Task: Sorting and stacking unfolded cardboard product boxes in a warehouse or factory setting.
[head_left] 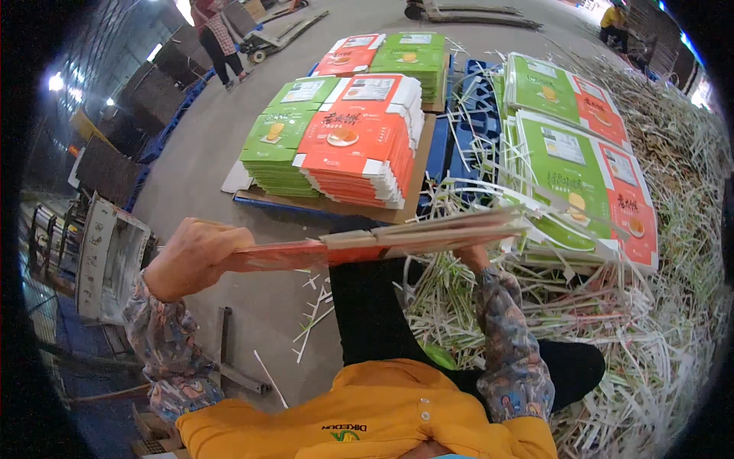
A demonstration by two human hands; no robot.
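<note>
Between my two hands, above my knees, is a thin stack of red and white flat carton blanks, seen nearly edge-on. My left hand is closed round its left end, knuckles up. Under the right part my right hand grips it from below; the blanks hide most of its fingers. Beyond them stand neat piles of printed blanks: a green pile and a red pile side by side on cardboard. To the right lie uncut sheets with green and red panels joined, paper strips hanging from their edges.
Blue pallets sit under and between the piles. White and green paper scrap strips heap up on the right. A metal frame stands at left. Pallet jacks and two people, one standing, are farther back.
</note>
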